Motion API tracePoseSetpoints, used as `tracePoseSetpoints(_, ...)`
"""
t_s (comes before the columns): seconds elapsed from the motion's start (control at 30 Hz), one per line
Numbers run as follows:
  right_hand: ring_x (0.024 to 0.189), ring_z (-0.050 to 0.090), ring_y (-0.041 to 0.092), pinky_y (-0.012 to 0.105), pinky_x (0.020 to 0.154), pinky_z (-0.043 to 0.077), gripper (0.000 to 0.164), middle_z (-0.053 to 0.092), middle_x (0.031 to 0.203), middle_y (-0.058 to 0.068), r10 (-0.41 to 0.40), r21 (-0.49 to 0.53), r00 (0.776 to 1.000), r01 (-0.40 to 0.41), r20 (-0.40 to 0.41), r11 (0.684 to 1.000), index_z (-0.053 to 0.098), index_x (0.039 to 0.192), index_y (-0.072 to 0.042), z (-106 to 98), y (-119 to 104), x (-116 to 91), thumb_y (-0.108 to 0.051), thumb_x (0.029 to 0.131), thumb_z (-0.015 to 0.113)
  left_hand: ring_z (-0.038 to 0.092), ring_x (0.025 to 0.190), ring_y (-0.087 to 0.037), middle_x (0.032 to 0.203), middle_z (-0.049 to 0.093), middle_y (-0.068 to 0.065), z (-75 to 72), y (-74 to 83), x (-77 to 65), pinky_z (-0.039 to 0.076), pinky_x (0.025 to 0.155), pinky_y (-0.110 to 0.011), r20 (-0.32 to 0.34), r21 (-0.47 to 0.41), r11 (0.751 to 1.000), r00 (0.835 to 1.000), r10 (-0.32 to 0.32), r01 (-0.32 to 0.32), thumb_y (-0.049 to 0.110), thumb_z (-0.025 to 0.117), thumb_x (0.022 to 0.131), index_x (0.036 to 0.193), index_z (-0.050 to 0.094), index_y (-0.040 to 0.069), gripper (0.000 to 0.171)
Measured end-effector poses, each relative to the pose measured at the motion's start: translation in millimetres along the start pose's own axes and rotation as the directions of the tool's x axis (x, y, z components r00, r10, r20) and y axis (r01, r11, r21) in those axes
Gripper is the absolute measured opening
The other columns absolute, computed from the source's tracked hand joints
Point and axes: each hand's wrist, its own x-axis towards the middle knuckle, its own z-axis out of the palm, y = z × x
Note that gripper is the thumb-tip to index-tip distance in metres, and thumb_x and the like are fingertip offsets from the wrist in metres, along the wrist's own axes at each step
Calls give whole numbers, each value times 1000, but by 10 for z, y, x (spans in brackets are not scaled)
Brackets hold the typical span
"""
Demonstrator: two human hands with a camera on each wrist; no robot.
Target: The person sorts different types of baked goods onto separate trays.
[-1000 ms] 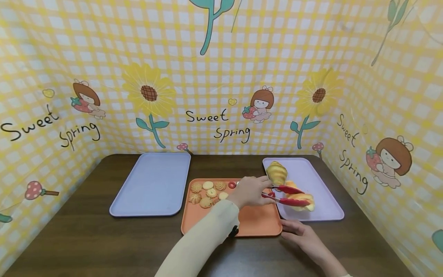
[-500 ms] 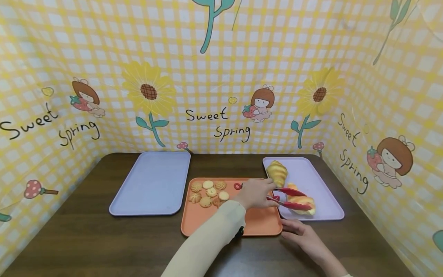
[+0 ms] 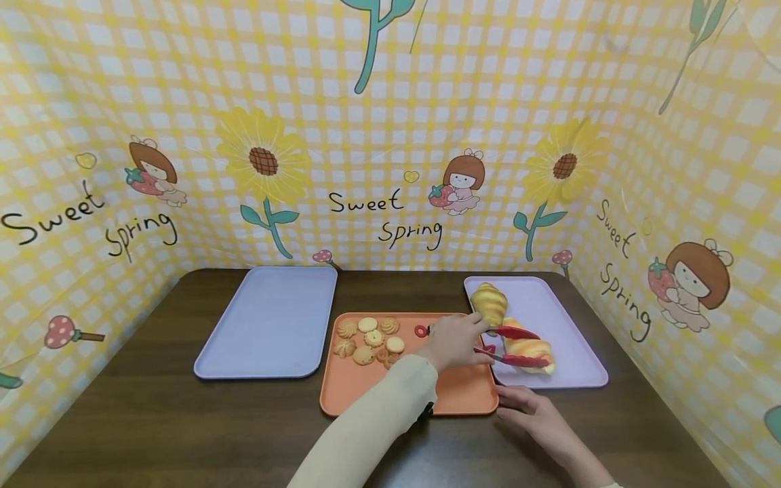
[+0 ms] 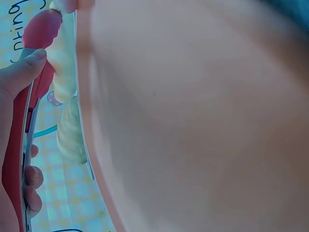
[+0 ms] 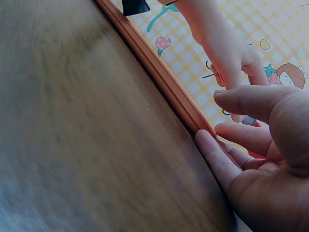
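My left hand (image 3: 454, 341) grips a pair of red-tipped tongs (image 3: 518, 360) and reaches over the orange tray (image 3: 354, 396). The tongs' tips lie on either side of a striped bread roll (image 3: 528, 348) on the lilac tray (image 3: 579, 369); whether they press on it I cannot tell. Behind the roll lies a croissant (image 3: 489, 303). In the left wrist view, my thumb and fingers wrap the tongs (image 4: 17, 140). My right hand (image 3: 537, 421) touches the near right corner of the orange tray; the right wrist view shows its fingers (image 5: 217, 154) fairly straight against the rim.
Several cookies (image 3: 364, 355) lie on the left part of the orange tray. A blue tray (image 3: 265, 325) stands at the far left of the dark table (image 3: 152, 407). A checked yellow cloth (image 3: 390, 135) hangs around the back and sides.
My left hand and the tongs have shifted slightly right. The tongs' tips stand a little farther apart, and the bread roll shows more between them. My right hand stays at the tray's corner.
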Motion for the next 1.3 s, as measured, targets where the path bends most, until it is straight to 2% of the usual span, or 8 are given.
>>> tracePoseSetpoints(0.17,109,56,-1,18,91,44,46,54,129,26,-8,4,1000,8,-6,1000,56,131,13,2,5,-6,-10,94,68,59,79,-9,108,57,8,-28,17,-12,48,61,-23,22,-29,999,1000,-18,19,66,69,82,126,63,24,62)
tracePoseSetpoints(0.37,110,56,0,18,91,44,44,53,130,29,-46,13,999,45,20,999,54,132,15,-1,3,-9,-8,95,66,62,91,-14,121,56,4,-21,32,-36,53,72,-27,47,-48,998,998,-37,40,68,69,81,130,59,20,70)
tracePoseSetpoints(0.57,111,56,1,18,91,44,45,53,132,30,-27,19,999,27,21,999,54,133,14,2,16,-3,-8,95,65,62,95,-16,125,54,1,25,45,-26,54,77,-28,45,-28,998,998,-47,48,73,65,79,133,56,18,78)
tracePoseSetpoints(0.77,112,56,4,19,91,45,46,53,133,28,-8,13,1000,8,16,1000,55,133,13,-2,-3,-1,-9,95,67,61,94,-16,128,53,-1,52,66,12,53,80,-29,64,-55,995,995,-82,85,76,65,77,135,53,17,84)
tracePoseSetpoints(0.87,112,56,5,19,91,45,47,53,132,28,-3,5,1000,3,17,1000,55,133,12,2,-9,1,-10,94,68,60,89,-15,127,52,-2,58,73,20,53,77,-28,73,-47,993,992,-103,107,80,64,75,135,53,17,88)
tracePoseSetpoints(1.07,112,56,9,19,90,45,48,53,132,26,37,-5,999,-37,17,999,55,134,11,4,-17,9,-13,94,68,52,73,-9,117,52,-4,53,62,15,49,59,-21,56,-60,987,988,-142,146,84,61,71,137,54,14,96)
tracePoseSetpoints(1.17,115,55,13,19,89,45,49,54,132,25,57,-12,998,-57,9,998,55,134,10,2,-26,6,-14,94,68,55,75,-10,119,51,-5,20,50,6,50,59,-21,69,-82,982,984,-165,170,84,61,72,139,53,14,97)
tracePoseSetpoints(1.3,122,53,27,20,89,44,49,54,133,24,88,-18,996,-88,-1,996,56,134,9,1,-41,8,-16,94,69,58,80,-13,119,51,-5,-22,45,-9,51,62,-23,80,-91,978,980,-183,190,83,61,72,139,53,13,97)
